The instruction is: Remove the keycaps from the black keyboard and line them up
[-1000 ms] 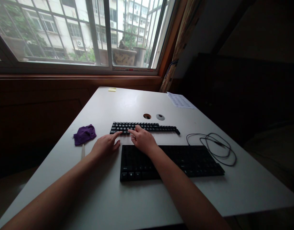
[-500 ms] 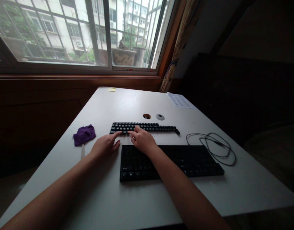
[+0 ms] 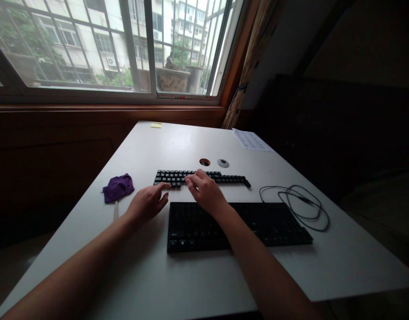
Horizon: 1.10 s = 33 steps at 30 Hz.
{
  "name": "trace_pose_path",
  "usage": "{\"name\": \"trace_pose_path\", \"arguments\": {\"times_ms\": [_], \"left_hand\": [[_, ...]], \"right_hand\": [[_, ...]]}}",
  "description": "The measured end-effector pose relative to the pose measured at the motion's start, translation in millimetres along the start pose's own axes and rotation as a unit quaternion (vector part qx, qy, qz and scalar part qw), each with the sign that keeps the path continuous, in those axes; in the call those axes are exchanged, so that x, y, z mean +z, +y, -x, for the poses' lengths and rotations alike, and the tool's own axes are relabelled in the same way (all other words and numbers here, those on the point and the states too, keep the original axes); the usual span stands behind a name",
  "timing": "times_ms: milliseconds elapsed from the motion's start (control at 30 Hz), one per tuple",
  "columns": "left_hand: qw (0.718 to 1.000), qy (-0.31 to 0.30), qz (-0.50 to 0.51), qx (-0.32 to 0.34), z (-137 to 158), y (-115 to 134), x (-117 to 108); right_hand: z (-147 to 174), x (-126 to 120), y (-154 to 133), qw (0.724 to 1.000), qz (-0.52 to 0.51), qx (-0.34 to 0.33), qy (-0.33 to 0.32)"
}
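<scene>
In the head view, loose black keys [image 3: 174,178] stand in rows on the desk [image 3: 198,286] at the frame's centre, partly hidden by the right hand [image 3: 206,191]. Its fingers are bunched; whether they pinch a key I cannot tell. The left hand [image 3: 147,202], loosely open and apparently empty, reaches its index finger to the front row; contact is unclear. The right forearm covers part of the dark keyboard [image 3: 273,224], lower centre, whose surface is hard to read. Both arms are cut off below.
</scene>
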<state>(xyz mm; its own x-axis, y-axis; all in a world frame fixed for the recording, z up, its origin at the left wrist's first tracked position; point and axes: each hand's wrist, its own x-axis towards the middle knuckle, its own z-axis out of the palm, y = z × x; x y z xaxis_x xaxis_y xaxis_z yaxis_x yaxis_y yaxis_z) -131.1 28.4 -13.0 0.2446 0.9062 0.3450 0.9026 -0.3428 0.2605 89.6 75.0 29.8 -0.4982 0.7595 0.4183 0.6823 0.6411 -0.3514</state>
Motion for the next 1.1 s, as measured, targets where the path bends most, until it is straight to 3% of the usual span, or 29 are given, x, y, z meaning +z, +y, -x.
{"name": "trace_pose_path", "arguments": {"times_ms": [100, 233, 467, 700, 833, 1100], "left_hand": [[0.999, -0.002, 0.021, 0.03, 0.7, -0.1, 0.1], [0.998, -0.014, 0.034, 0.058, 1.3, -0.6, 0.8], [0.992, -0.053, 0.037, 0.106, 1.5, 2.9, -1.2], [0.99, -0.073, 0.048, 0.113, 1.7, 3.8, -2.7], [0.989, -0.065, 0.051, 0.123, 1.0, 4.2, -2.8], [0.988, -0.06, 0.056, 0.132, 1.9, -2.4, 3.8]], "right_hand": [[1.5, -18.3, -2.9, 0.998, -0.067, 0.013, 0.012], [5.0, -39.7, -7.0, 0.983, -0.18, -0.005, -0.04], [14.2, -61.3, -6.5, 0.984, -0.175, 0.0, -0.03], [47.4, -59.4, -4.0, 0.989, -0.138, 0.036, -0.041], [64.0, -58.9, -1.9, 0.994, -0.1, 0.023, -0.031], [67.3, -49.1, 2.4, 0.994, -0.088, 0.013, -0.07]]}}
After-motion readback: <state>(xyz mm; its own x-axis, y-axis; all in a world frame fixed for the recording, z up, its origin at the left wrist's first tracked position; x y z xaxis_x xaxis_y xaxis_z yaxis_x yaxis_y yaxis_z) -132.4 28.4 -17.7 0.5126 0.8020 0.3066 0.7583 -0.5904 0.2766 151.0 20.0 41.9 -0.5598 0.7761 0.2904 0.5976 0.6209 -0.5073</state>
